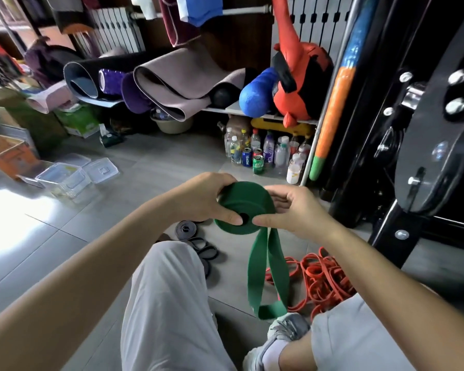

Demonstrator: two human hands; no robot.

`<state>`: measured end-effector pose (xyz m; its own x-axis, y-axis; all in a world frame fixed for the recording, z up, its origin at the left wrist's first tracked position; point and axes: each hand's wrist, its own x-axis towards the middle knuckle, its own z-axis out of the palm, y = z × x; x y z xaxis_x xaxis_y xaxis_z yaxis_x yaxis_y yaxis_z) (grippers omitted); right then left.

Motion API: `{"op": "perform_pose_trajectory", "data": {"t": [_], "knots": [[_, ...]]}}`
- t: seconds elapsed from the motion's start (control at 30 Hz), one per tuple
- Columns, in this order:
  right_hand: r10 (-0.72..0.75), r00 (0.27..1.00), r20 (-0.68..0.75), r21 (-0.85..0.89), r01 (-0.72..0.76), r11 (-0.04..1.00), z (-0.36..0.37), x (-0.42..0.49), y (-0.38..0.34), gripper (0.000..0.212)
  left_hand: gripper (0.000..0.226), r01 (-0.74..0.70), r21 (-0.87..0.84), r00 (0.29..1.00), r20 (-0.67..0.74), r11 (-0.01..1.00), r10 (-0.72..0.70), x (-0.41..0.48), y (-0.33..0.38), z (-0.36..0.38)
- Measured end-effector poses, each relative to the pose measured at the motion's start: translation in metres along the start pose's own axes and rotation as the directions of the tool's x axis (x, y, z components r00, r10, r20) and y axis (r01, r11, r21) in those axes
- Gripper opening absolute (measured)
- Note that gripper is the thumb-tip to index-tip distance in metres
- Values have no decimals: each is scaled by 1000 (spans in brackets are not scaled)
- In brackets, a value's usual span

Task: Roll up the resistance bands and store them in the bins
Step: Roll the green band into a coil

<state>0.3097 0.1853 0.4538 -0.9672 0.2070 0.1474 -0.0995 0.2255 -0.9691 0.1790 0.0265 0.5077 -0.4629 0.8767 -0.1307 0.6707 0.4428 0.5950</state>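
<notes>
A wide green resistance band (245, 206) is wound into a thick roll in front of me, and its loose tail hangs down in a loop to near my shoe. My left hand (206, 199) grips the roll from the left, thumb by the centre hole. My right hand (292, 210) holds it from the right, thumb pressed on the roll's face. Several red bands (322, 277) lie tangled on the floor to the right. Black bands (201, 245) lie on the floor beyond my knee. Clear plastic bins (65, 178) stand on the floor at the left.
A low shelf holds rolled mats (172, 84), a blue roller (255, 95) and a red bag. Bottles and cans (263, 153) crowd the floor below it. A black gym machine (426, 129) rises at the right. My legs in pale trousers (166, 303) fill the foreground.
</notes>
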Motion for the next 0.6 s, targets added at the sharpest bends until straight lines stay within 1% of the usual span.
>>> {"op": "perform_pose_trajectory", "data": {"t": [0.03, 0.1, 0.23, 0.3, 0.37, 0.43, 0.47, 0.5, 0.53, 0.6], "knots": [[2, 1000, 11, -8, -2, 1000, 1, -1, 0, 47, 55, 8, 13, 1000, 8, 1000, -8, -1, 0, -1], [-2, 1000, 12, -27, 2, 1000, 1, -3, -1, 46, 54, 24, 23, 1000, -5, 999, -24, -2, -2, 0], [11, 1000, 23, -48, -10, 999, -2, -4, -2, 47, 73, 7, 15, 999, -40, 1000, -6, -5, -3, 7], [28, 999, 26, -63, -26, 998, -4, -3, -1, 47, 72, 8, 40, 1000, -12, 999, -7, -5, 0, 8], [41, 999, 25, -117, -38, 992, -5, -2, 0, 44, 71, 9, 143, 1000, 26, 990, -12, -2, 7, 9], [45, 999, 15, -198, -41, 979, -4, 1, 1, 41, 82, -9, 260, 1000, 23, 965, 3, 1, 16, 13], [46, 999, 11, -220, -42, 975, -4, 2, 2, 40, 83, -13, 312, 1000, 15, 950, 9, 2, 20, 15], [47, 999, 6, -229, -44, 972, -3, 2, 3, 39, 77, -14, 366, 1000, 4, 930, 13, 4, 22, 18], [44, 999, 0, -229, -42, 973, -2, 2, 5, 39, 67, -13, 415, 1000, -11, 910, 19, 6, 24, 20], [43, 999, -24, -176, -46, 983, -1, 0, 8, 44, 50, 9, 419, 998, -61, 908, 19, 7, 24, 22]]}}
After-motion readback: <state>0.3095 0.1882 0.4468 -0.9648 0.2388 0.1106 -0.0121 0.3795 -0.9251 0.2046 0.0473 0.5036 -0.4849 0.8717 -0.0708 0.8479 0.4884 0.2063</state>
